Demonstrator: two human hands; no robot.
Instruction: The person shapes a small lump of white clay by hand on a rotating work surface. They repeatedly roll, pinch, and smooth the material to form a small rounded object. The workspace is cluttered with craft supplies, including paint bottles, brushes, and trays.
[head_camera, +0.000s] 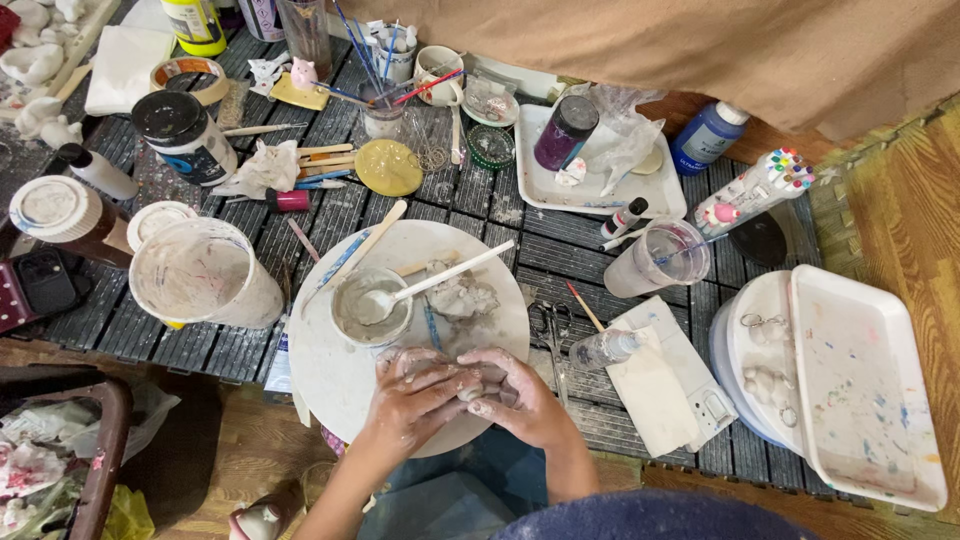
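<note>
You are cupping a small lump of pale clay (478, 385) between both hands at the near edge of the round white board (330, 370). Your left hand (420, 395) is lying over it with fingers pressed together, and your right hand (520, 400) is curling its fingers closed around the other side. Just beyond your hands, a small bowl (370, 305) is holding a white spoon (440, 278), beside another clay mass (462, 297).

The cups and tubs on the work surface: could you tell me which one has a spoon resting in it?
The small grey-smeared cup on the round white board, just above the hands, holds the white spoon. The large plaster-coated tub to its left holds none.
</note>
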